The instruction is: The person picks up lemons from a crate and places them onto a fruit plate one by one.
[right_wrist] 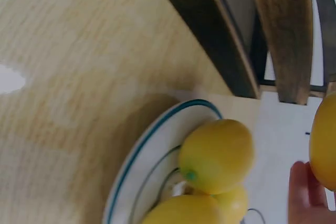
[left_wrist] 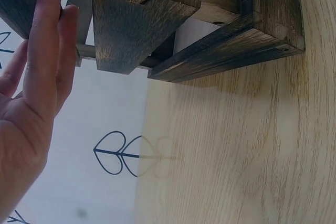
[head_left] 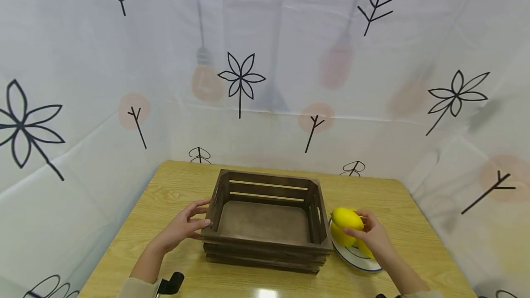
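Note:
A dark brown slatted wooden crate (head_left: 265, 239) stands on the table with nothing inside it. My left hand (head_left: 182, 228) is at its left wall; in the left wrist view the fairly straight fingers (left_wrist: 44, 45) touch the wood. My right hand (head_left: 376, 237) holds a yellow lemon (head_left: 347, 218) between thumb and fingers, just right of the crate and above a plate (head_left: 370, 268). In the right wrist view the held lemon shows at the right edge. Several other lemons (right_wrist: 216, 156) lie on the white plate with its blue-green rim.
The wood-grain table (head_left: 178, 187) carries the crate in its middle and the plate to the right. A white cloth backdrop (head_left: 269, 141) printed with leaves and flowers rises behind and at both sides.

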`<state>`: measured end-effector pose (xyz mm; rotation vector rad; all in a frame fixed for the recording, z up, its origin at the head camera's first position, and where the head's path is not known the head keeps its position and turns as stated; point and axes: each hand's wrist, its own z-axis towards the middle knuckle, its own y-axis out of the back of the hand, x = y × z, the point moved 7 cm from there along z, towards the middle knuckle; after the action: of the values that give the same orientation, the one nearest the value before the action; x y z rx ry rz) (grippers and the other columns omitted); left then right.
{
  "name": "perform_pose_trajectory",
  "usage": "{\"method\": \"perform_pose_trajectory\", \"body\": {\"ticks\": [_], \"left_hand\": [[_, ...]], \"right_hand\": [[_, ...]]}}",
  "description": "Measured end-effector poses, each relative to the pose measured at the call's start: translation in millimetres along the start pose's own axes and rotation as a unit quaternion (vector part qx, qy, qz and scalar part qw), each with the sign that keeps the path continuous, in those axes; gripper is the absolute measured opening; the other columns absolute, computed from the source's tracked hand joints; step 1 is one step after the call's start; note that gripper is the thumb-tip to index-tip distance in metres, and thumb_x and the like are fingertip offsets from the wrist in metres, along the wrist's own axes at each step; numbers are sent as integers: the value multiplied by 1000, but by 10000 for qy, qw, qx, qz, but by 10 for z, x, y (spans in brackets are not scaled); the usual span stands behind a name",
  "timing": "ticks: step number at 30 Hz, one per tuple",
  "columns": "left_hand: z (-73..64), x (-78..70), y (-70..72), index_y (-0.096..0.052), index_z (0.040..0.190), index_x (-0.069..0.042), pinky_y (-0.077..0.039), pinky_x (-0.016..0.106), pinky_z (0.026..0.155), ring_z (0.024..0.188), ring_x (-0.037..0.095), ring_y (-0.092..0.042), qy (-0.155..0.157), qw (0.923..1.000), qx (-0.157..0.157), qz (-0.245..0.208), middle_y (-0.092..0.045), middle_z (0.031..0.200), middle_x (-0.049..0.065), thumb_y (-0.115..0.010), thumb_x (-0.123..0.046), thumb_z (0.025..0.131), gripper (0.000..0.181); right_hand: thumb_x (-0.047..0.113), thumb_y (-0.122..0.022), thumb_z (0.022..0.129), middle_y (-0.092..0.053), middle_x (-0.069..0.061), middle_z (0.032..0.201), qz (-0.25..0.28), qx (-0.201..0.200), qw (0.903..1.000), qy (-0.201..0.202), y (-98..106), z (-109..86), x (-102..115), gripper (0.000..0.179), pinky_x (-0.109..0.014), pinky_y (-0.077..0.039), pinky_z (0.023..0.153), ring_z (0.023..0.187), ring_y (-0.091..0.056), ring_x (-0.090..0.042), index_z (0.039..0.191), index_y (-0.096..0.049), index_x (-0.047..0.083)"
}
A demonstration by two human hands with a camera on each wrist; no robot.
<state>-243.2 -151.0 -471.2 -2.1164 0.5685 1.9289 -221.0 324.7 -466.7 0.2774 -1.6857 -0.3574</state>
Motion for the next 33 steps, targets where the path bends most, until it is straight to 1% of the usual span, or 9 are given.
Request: {"method": "perform_pose_trajectory", "body": {"ticks": [3,5,7,9,14,17,23,27,33], "left_hand": [[-5,7,3,-28,145,-13,-50,46,78,114,38,-47,-6,10000,2,0,-31,139,22,-59,-21,92,61],[-3,4,4,-28,145,-13,-50,47,78,114,38,-47,-20,10000,11,1,-31,139,22,-59,-20,92,61],[-2,3,6,-28,145,-13,-50,47,78,114,38,-47,-29,10000,11,2,-31,139,22,-59,-21,92,61],[0,2,7,-28,145,-13,-50,47,78,114,38,-47,-35,10000,16,0,-31,139,22,-59,-21,92,62],[2,7,8,-28,145,-13,-50,47,78,114,38,-47,-35,10000,20,8,-31,139,23,-60,-21,92,62],[2,10,8,-28,145,-13,-50,46,78,113,38,-48,-22,10000,10,15,-31,139,23,-60,-21,92,63],[0,8,11,-27,145,-13,-50,47,78,113,38,-48,6,10000,-32,5,-31,139,22,-60,-22,92,63],[1,5,10,-28,145,-14,-49,47,78,113,39,-47,16,10000,-39,-3,-31,139,22,-59,-22,92,62],[-6,8,8,-27,145,-14,-49,48,79,113,38,-48,37,10000,-19,5,-30,139,22,-59,-21,92,62]], "right_hand": [[20,-72,82,-46,-25,124,-127,-110,9998,-133,8,-18,-92,66,-34,-49,80,96,-52,-22,132,-32,-1],[22,-72,82,-46,-28,126,-242,-168,9994,-181,15,-31,-146,69,-33,-49,80,100,-53,-24,133,-33,-2],[25,-73,81,-44,-30,128,-337,-189,9990,-245,12,-41,-209,72,-34,-49,81,105,-51,-30,133,-33,-4],[28,-73,80,-45,-30,126,-483,-211,9982,-301,4,-57,-264,73,-32,-49,79,107,-50,-33,133,-35,-5],[27,-74,80,-46,-23,120,-635,-264,9970,-363,-19,-86,-361,71,-29,-50,73,102,-49,-31,131,-38,-7],[25,-74,80,-45,-25,119,-660,-283,9966,-394,-25,-108,-394,71,-30,-50,73,101,-49,-32,131,-36,-9],[28,-77,76,-47,-28,116,-1007,-460,9924,-529,-13,-151,-456,73,-34,-48,74,101,-49,-34,128,-40,-8],[27,-78,76,-49,-27,115,-1027,-409,9926,-500,-22,-179,-499,72,-34,-48,74,101,-49,-33,127,-41,-8],[30,-77,76,-54,-20,113,-1002,-266,9923,-682,-36,-252,-632,76,-30,-49,71,95,-53,-26,130,-41,-9]]}}
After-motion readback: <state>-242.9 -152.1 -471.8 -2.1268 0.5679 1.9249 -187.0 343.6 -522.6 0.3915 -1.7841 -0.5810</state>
